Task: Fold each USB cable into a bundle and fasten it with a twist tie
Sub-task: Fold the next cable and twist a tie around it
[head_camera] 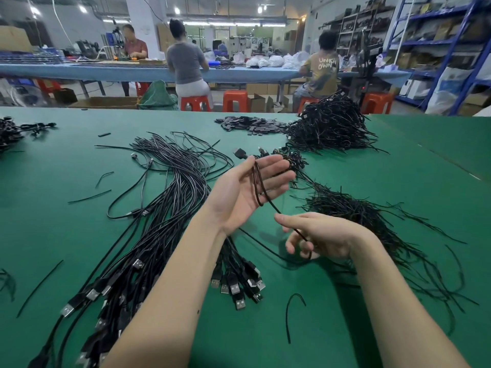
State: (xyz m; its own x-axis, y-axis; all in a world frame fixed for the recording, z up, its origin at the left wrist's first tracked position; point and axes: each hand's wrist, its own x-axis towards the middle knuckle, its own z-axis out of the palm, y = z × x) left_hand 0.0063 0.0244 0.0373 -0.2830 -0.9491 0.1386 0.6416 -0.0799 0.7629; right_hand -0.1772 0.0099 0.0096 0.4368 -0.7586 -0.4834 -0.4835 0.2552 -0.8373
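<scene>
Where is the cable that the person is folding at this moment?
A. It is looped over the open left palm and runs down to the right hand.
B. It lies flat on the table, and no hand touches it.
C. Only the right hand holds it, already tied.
A: the cable loops across the open left hand and runs down into the fingers of the right hand, with no tie on it.

The left hand [247, 189] is raised palm-up over the middle of the table [398, 301], with a USB cable [261, 185] looped across its fingers. The right hand [316, 235] sits lower and to the right, nearer the person, and the cable runs down into it. A spread of loose USB cables [159, 221] lies to the left, their plugs toward the near edge. A heap of twist ties [366, 216] lies right of the hands. A pile of bundled cables [329, 126] rests farther back on the right, with a scatter of small flat pieces [252, 124] to its left.
</scene>
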